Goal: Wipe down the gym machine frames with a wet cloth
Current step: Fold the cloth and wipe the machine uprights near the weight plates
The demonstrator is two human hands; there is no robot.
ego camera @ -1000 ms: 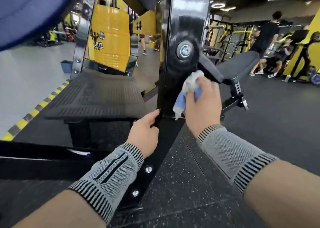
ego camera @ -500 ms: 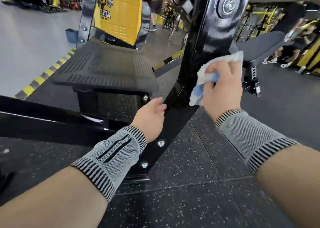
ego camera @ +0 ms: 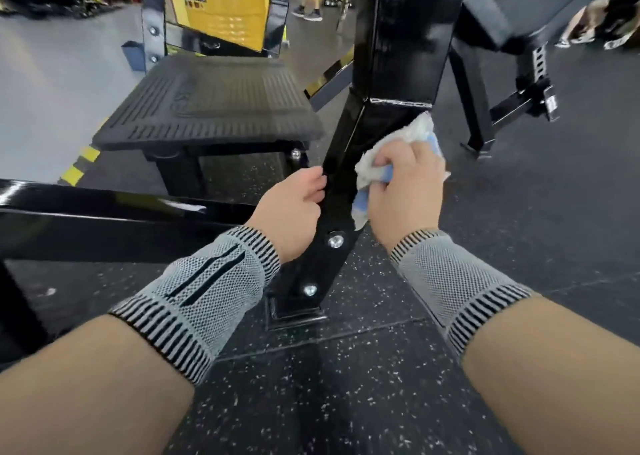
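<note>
Far left, a glossy black horizontal bar (ego camera: 104, 209) crossing above speckled rubber floor (ego camera: 346, 402); beyond it, a ribbed black rubber footplate (ego camera: 207, 108), square-edged, under a yellow panel (ego camera: 228, 4). Left hand (ego camera: 291, 209) in a grey knitted wrist sleeve (ego camera: 201, 295), fingers curled onto the left edge of the shiny black frame post (ego camera: 346, 164). Post long axis leaning up and to the right, foot bolted by 2 silver bolts (ego camera: 335, 240) near the floor. Crumpled white and blue cloth (ego camera: 398, 157) pressed on the post's right face, clamped in the right hand (ego camera: 405, 191). Far right, a black bench stand (ego camera: 519, 84), well apart.
</note>
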